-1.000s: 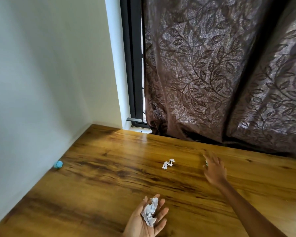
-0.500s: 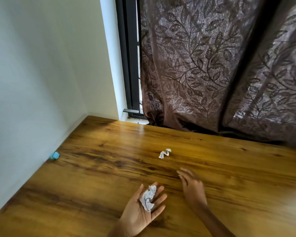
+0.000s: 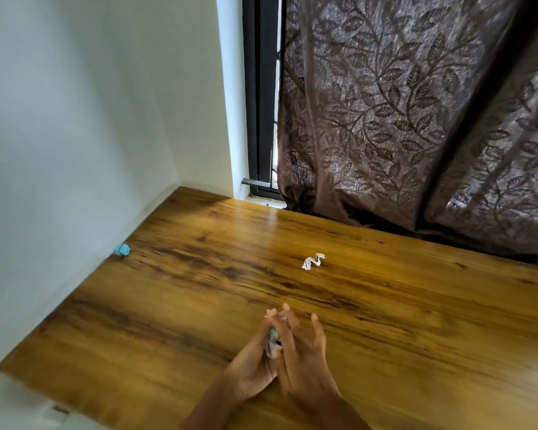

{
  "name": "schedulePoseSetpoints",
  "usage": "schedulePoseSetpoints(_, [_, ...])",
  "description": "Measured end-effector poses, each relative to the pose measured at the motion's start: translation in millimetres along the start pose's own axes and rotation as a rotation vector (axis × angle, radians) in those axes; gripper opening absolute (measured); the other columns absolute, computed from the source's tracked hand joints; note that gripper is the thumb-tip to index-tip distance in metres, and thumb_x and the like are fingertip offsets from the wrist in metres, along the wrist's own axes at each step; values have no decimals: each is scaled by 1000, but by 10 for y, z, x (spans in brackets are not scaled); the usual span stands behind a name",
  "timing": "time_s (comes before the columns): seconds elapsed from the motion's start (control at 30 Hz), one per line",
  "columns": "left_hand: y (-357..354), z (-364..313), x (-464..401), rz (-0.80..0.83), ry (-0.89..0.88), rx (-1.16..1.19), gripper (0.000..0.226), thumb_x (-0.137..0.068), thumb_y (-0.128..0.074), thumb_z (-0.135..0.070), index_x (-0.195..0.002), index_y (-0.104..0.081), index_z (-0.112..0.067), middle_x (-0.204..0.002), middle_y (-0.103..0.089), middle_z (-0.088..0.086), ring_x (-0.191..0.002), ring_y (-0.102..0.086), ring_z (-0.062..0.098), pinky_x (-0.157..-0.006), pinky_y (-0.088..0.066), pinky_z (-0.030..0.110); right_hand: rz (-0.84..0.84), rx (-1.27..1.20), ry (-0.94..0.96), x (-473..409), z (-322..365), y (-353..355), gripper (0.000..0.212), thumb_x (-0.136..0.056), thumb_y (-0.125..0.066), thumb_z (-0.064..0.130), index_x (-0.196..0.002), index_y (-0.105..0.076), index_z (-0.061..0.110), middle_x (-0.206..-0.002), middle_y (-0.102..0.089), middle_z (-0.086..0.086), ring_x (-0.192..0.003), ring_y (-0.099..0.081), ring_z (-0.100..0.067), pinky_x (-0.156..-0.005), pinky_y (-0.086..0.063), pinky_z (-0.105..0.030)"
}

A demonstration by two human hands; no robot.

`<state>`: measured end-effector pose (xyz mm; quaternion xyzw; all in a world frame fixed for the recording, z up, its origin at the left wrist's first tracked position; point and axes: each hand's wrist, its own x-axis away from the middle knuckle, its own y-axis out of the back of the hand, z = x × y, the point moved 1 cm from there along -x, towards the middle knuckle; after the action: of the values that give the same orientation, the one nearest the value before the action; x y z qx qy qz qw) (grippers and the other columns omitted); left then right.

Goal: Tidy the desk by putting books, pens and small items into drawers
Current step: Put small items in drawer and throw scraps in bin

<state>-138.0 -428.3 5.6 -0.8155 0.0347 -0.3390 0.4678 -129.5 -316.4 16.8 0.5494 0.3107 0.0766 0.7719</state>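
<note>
Low in the middle of the view, my left hand (image 3: 250, 366) lies palm up over the wooden desk (image 3: 416, 321) with its fingers straight. A crumpled white paper (image 3: 272, 344) with a small green bit sits in that palm. My right hand (image 3: 303, 358) lies against it from the right, fingers spread and straight, and covers most of the paper. A second crumpled white scrap (image 3: 313, 261) lies further back on the desk. A small blue crumpled ball (image 3: 122, 249) rests against the left wall.
A white wall (image 3: 59, 181) bounds the desk on the left. A brown leaf-patterned curtain (image 3: 401, 119) hangs down to the desk's back edge, with a black window frame (image 3: 260, 103) beside it. No drawer is in view.
My right hand has come back from the far right of the desk and now meets my left palm over the paper. The view has shifted slightly.
</note>
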Motion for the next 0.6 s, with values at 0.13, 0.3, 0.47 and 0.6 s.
schedulePoseSetpoints(0.13, [-48,50,-43,13,-67,51,44,-79,-55,-26,-117,-59,-3,-97,-68,14,-73,-70,21,-58,-59,30,-138,-152,-111,-265,-180,325,42,-84,-51,20,-126,-50,22,-138,-38,4,-132,-23,-6,-96,-29,-46])
schedulePoseSetpoints(0.3, [-35,92,-2,-20,-83,21,45,-80,-57,-24,-122,-57,-10,-94,-65,7,-72,-66,20,-56,-56,30,104,-64,-296,-799,-720,267,47,-91,-32,35,-137,-40,26,-154,-20,1,-142,-16,-22,-108,-20,-47])
schedulePoseSetpoints(0.47, [-51,103,64,-49,-90,16,44,-81,-59,-25,-123,-58,-12,-94,-66,7,-73,-64,21,-65,-54,33,385,90,-344,-1139,-1103,82,62,-93,-46,26,-147,-17,30,-158,7,-2,-143,-5,-28,-112,-17,-47])
schedulePoseSetpoints(0.6, [-44,103,127,-64,-96,40,46,-79,-62,-26,-122,-57,-12,-92,-67,8,-74,-63,21,-69,-51,34,482,93,-327,-1128,-1168,-118,54,-97,-38,24,-148,-18,26,-158,-3,-2,-144,-10,-25,-113,-20,-44])
